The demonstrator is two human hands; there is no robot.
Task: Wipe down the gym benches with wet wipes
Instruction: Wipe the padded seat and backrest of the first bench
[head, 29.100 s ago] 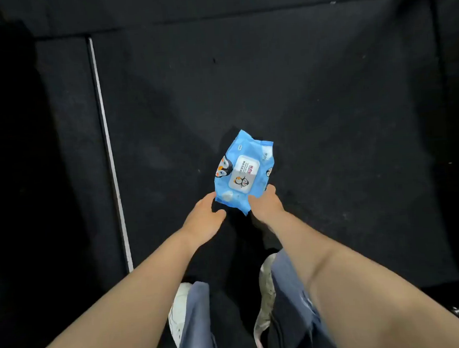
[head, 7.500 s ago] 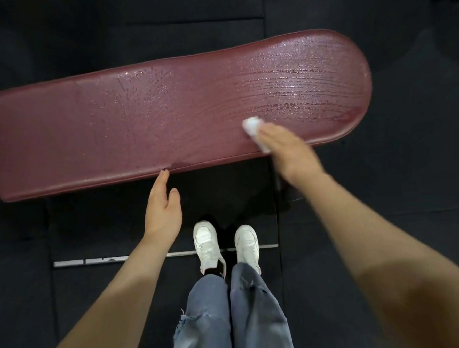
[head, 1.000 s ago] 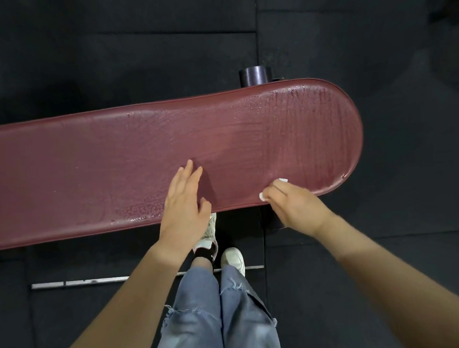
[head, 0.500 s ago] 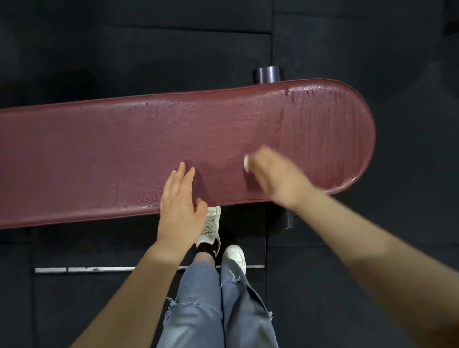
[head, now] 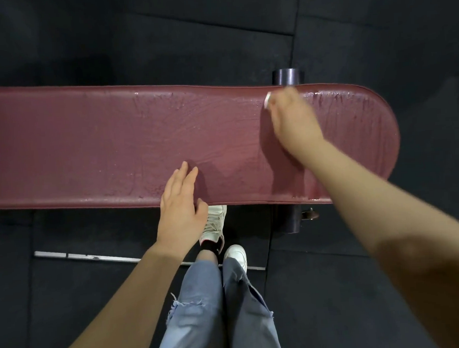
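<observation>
Right hand (head: 292, 121) around wipe (head: 267, 100)

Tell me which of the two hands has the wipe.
The right hand, reaching to the far edge of the maroon padded bench, grips the white wet wipe. The left hand lies flat at the near edge, holding nothing.

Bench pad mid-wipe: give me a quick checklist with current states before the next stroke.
1. Wet wipe under the right hand: ok, a white edge shows at the fingertips.
2. Wipe on the bench pad: ok, at the far edge.
3. Left hand bracing: ok, fingers flat on the near edge.
4. Rounded right end wet: ok, streaks and droplets show.
5. Left stretch of pad wiped: cannot tell, it looks dull.
6. Wipe still moist enough: cannot tell, mostly hidden.
</observation>
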